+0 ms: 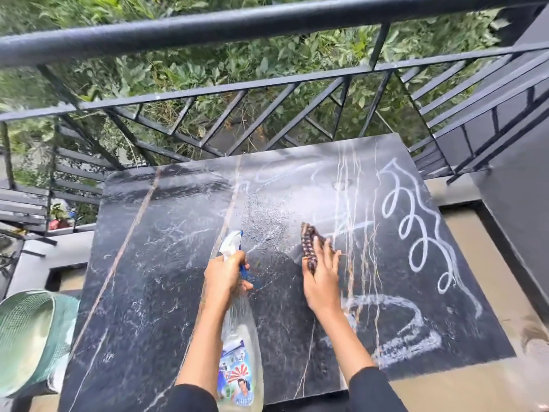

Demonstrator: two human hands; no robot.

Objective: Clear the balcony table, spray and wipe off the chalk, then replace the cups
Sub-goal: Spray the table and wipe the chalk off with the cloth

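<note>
A black marble table [154,278] fills the middle of the view. White chalk loops [416,233] cover its right side, and a chalk ring [395,322] lies near the front right. My left hand [225,275] grips a clear spray bottle [240,352] with a white and blue nozzle, pointed toward the table's centre, where fine droplets [264,218] lie. My right hand [322,275] presses a dark patterned cloth [309,242] flat on the wet patch beside the chalk. No cups are in view.
A black metal railing [267,84] runs behind the table, with green foliage beyond it. A pale green mesh basket [32,337] stands at the lower left, off the table. A dark wall [517,188] rises on the right.
</note>
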